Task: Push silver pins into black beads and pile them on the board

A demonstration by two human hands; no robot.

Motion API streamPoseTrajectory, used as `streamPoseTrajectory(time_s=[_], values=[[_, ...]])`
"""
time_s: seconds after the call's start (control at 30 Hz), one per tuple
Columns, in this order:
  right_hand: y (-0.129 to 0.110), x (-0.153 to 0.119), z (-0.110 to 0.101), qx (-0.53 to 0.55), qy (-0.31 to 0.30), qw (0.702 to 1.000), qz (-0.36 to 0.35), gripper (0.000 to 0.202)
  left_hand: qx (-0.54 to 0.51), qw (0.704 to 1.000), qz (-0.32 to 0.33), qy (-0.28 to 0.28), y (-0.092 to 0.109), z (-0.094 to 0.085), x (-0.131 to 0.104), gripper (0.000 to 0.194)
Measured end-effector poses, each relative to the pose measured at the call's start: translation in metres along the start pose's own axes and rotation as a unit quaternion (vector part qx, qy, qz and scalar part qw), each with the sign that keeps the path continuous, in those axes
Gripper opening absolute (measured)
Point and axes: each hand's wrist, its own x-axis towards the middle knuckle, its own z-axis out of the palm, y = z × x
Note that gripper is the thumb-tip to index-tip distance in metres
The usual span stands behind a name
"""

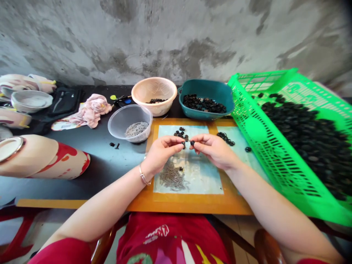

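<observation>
My left hand [164,152] pinches a small black round part [183,144] between thumb and fingertips. Facing it across a narrow gap, my right hand [213,149] holds another small black round part [192,143] in a pinch. Both hands are above a pale sheet [203,179] taped to the table with orange-brown tape. Below my left hand lies a pile of thin metal pins [172,175]. A small heap of black parts [180,134] sits just beyond my fingertips, and more black parts [226,138] lie past my right hand. The exact kind of the held parts is too small to tell.
Behind stand a clear bowl [115,123] of metal pins, a pink basin [167,107] and a teal basin [203,114] with black parts. A green crate [254,128] heaped with black parts fills the right. At left are a large cream-and-red flask [49,156] and a pink cloth [92,110].
</observation>
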Motion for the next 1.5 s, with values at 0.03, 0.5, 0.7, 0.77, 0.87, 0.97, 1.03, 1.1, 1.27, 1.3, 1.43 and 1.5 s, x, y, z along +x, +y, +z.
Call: streamPoseTrajectory(time_s=[0.03,0.5,0.7,0.77,0.87,0.97,1.03,1.1,1.27,1.3,1.43,1.5], values=[[-0.001,0.000,-0.001,-0.017,0.004,1.000,-0.005,0.041,-0.002,1.000,-0.001,0.002,0.000,0.000,0.000,0.024],[-0.015,0.001,-0.042,-0.516,0.053,0.854,-0.045,0.017,-0.002,0.999,-0.007,0.032,0.000,-0.003,0.004,0.024],[-0.038,-0.022,-0.085,-0.576,-0.009,0.812,0.099,0.015,0.007,0.999,-0.016,0.032,0.000,-0.003,0.003,0.026],[-0.038,-0.023,-0.078,-0.592,-0.032,0.796,0.119,0.021,0.008,0.999,-0.018,0.032,0.000,-0.003,0.003,0.027],[-0.037,-0.020,-0.062,-0.602,-0.051,0.790,0.107,0.014,0.016,0.999,-0.019,0.034,-0.001,-0.003,0.003,0.027],[-0.039,-0.019,-0.052,-0.582,-0.052,0.809,0.062,0.005,0.028,0.999,-0.010,0.036,-0.001,-0.002,0.003,0.027],[-0.040,-0.019,-0.047,-0.539,-0.026,0.842,0.015,0.009,0.040,0.999,0.000,0.035,-0.002,-0.001,0.001,0.027],[-0.040,-0.021,-0.039,-0.487,-0.004,0.873,-0.028,0.014,0.052,0.998,0.009,0.034,-0.002,0.001,-0.001,0.026],[-0.023,-0.019,-0.010,-0.431,0.000,0.881,-0.193,0.021,0.048,0.999,0.005,-0.004,-0.005,0.006,-0.007,0.024],[-0.019,-0.018,-0.005,-0.432,0.004,0.874,-0.223,0.021,0.037,0.999,-0.002,-0.011,-0.005,0.006,-0.008,0.025],[-0.004,-0.014,0.006,-0.408,0.042,0.868,-0.279,0.018,-0.035,0.998,-0.049,-0.011,-0.002,0.008,-0.009,0.029],[0.000,-0.015,0.008,-0.386,0.053,0.873,-0.293,0.018,-0.070,0.995,-0.068,-0.007,0.001,0.008,-0.009,0.029]])
